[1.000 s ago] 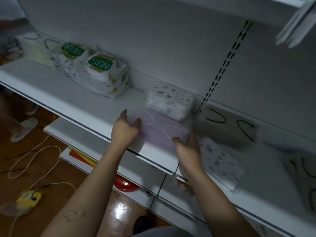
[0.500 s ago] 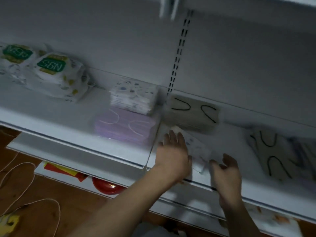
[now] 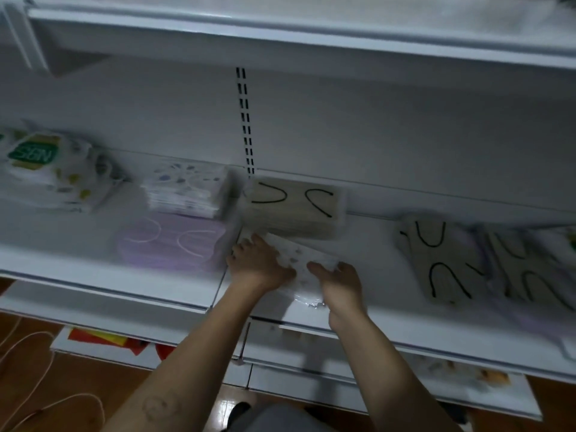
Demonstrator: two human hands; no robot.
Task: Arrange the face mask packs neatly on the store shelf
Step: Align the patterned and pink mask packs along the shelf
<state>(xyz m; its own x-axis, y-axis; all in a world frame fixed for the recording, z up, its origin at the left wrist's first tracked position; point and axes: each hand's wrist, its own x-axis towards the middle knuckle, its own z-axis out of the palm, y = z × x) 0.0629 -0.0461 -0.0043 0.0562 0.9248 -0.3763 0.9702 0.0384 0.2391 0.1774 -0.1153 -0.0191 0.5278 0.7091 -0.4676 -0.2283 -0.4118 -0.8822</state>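
- Patterned mask pack (image 3: 297,255) lies flat on the shelf (image 3: 389,325), at the front just right of the shelf seam, between both hands.
- Left hand (image 3: 258,261): fingers close together, laid on top of the pack's left end; blur hides whether the thumb goes under.
- Right hand (image 3: 341,286): thumb on top of the pack's right part, fingers curled at its far edge, gripping it.
- Counts: 1 patterned pack in hand.
- 1 purple pack (image 3: 173,244), left of the hands, near the front.
- 1 patterned stack (image 3: 187,191) behind the purple one.
- 3 beige packs with black loops: one (image 3: 296,207) just behind the hands, two well to the right (image 3: 442,263) (image 3: 530,272), blurred.
- 1 green-label N95 pack (image 3: 40,165) at far left; more there too blurred to count.
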